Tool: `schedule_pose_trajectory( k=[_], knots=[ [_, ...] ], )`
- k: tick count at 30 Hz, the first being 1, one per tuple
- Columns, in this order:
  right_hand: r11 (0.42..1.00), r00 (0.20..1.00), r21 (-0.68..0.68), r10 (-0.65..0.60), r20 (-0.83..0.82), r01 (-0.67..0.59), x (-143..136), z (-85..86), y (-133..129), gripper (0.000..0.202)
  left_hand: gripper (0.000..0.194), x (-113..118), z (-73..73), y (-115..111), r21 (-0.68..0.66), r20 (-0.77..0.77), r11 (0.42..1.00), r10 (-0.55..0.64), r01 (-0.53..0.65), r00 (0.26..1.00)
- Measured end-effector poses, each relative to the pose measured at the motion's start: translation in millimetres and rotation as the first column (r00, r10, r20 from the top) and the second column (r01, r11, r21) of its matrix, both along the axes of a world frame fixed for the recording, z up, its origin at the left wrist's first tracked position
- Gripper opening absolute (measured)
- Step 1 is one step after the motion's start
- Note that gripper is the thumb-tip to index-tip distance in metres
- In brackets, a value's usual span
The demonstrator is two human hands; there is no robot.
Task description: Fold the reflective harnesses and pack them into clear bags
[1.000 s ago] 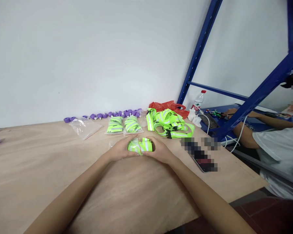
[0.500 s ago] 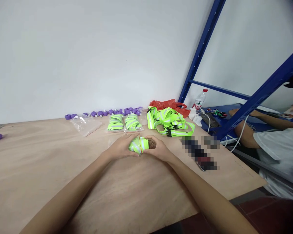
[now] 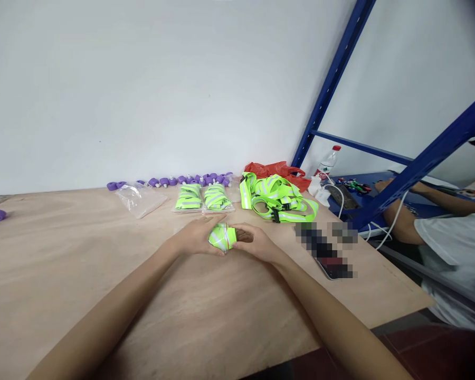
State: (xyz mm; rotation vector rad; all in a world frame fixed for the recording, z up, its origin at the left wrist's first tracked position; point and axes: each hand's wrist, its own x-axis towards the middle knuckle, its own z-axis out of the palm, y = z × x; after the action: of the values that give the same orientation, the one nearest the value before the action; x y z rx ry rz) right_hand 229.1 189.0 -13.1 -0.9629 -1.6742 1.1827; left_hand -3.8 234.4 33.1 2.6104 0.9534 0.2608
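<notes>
— Holding anything at the moment?
— Yes: a rolled neon-yellow reflective strap [image 3: 221, 237] sits between both hands on the wooden table [image 3: 206, 316]. The left hand [image 3: 196, 236] cups it from its side with fingers pressed together over the top; the right hand [image 3: 253, 244] pinches the opposite end with curled fingers.
— How far along does the work look?
— I'd judge the roll tightly wound, with an elastic band seemingly around it, but not yet bagged. Just beyond the fingertips lie two bagged straps [image 3: 202, 198], apparently finished. Beside those, off the left fingers, an empty clear bag [image 3: 141, 199]. Beyond the right fingers, a loose tangle of straps [image 3: 277, 198] remains unrolled, so more seems left.
— Anything else?
— Purple caps [image 3: 190, 181] along the wall, a phone [image 3: 330, 261] past the right wrist, and another person's arm [image 3: 399, 221] far right.
</notes>
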Motion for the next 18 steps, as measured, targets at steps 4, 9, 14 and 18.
schedule_pose_trajectory(
  k=[4, 9, 14, 18],
  knots=[
    [0.993, 0.991, 0.102, -0.064, 0.114, 0.053, -0.6, 0.7, -0.8, 0.041, 0.104, 5.1, -0.3, -5.2, 0.05, -0.071, 0.999, -0.009, 0.012, 0.997],
    [0.981, 0.986, 0.172, -0.11, 0.122, 0.088, -6.5, -6.6, 0.1, 0.02, 0.095, 14.9, -4.9, -13.0, 0.066, -0.044, 0.998, -0.01, 0.013, 0.999],
    [0.973, 0.987, 0.223, -0.096, 0.128, 0.066, -12.7, -8.6, -0.9, 0.011, 0.092, 16.8, -6.1, -14.2, 0.056, -0.026, 0.998, -0.009, 0.011, 1.0],
    [0.995, 0.998, 0.08, -0.063, 0.016, 0.061, -17.1, -6.9, -2.9, 0.032, 0.109, 7.3, -0.4, -9.8, 0.015, -0.077, 1.0, -0.01, 0.012, 0.997]
  ],
)
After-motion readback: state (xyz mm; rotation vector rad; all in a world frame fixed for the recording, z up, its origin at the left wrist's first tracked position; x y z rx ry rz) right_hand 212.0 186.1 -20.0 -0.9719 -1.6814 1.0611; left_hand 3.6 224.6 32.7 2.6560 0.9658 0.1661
